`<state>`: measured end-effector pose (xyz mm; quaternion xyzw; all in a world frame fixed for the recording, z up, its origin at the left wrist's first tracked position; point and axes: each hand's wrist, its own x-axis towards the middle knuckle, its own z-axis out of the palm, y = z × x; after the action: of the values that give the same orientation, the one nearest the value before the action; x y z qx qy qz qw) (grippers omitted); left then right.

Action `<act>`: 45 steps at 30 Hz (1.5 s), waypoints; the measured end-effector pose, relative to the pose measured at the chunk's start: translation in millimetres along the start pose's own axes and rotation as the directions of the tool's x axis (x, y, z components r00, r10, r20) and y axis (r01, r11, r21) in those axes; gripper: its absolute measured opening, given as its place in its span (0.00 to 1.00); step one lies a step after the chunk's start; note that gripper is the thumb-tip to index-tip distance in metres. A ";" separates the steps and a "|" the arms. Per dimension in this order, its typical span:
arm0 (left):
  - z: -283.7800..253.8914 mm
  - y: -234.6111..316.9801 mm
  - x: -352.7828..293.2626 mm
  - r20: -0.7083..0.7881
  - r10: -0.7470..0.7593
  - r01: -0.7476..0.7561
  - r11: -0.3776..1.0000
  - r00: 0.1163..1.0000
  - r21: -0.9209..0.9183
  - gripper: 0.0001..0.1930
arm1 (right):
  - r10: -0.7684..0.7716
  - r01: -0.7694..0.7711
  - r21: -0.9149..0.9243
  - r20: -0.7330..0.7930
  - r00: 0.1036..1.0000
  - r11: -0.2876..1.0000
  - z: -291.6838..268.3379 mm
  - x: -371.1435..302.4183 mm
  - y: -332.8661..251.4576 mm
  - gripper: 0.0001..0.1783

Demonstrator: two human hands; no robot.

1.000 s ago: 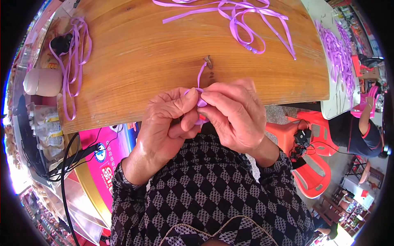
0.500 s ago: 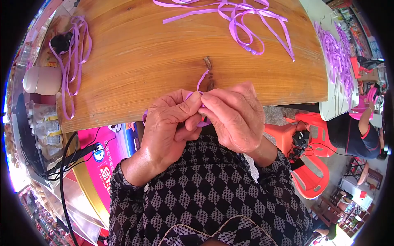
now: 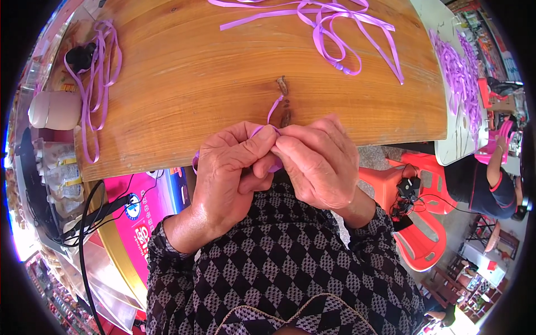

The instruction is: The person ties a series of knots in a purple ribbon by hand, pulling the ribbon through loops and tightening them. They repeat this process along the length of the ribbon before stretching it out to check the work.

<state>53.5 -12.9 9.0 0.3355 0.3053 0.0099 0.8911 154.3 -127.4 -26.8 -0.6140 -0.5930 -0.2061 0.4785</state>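
Note:
A narrow purple ribbon [image 3: 274,110] is pinched between my two hands at the near edge of the wooden table [image 3: 184,84]. My left hand [image 3: 231,167] has its thumb and forefinger closed on the ribbon, and the other fingers curl below. My right hand [image 3: 321,162] meets it fingertip to fingertip, also closed on the ribbon. One end sticks up past the fingers over the tabletop; another part shows beside the left hand. The fingers hide the middle of the ribbon, so I cannot make out any knot there.
Loose purple ribbons [image 3: 335,42] lie at the far side of the table, and looped ribbon [image 3: 100,84] hangs at its left. A ribbon pile [image 3: 458,72] covers part of a white table [image 3: 446,146]. Red chairs [image 3: 421,243] stand right; another person [image 3: 488,178] is behind them.
My right hand's fingers have shifted slightly against the left fingertips. Both hands stay in the same place, still pinching the ribbon.

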 end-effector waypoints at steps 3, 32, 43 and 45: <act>1.4 0.7 -1.4 -0.009 0.018 -0.018 1.000 1.000 -0.003 0.11 | 0.076 -0.075 0.061 -0.021 0.997 0.995 1.5 0.9 -2.0 0.17; -21.8 35.4 -31.0 0.175 0.857 -0.527 0.127 0.485 0.840 0.12 | 0.764 -0.798 0.603 0.513 0.391 0.003 -46.2 7.2 -9.6 0.06; 3.4 21.0 -14.0 0.332 0.215 -0.369 0.768 0.918 0.523 0.15 | 0.568 -0.753 0.492 0.498 0.656 0.438 -49.7 29.3 -16.1 0.04; 4.5 24.4 -18.7 0.234 0.083 -0.206 0.796 0.969 0.569 0.11 | 0.556 -0.729 0.465 0.472 0.684 0.502 -50.9 29.7 -14.5 0.04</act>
<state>45.3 -0.8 36.5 0.6170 0.1767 -0.0501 0.7652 163.2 -156.3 25.8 -0.6182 -0.4084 0.2789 0.6110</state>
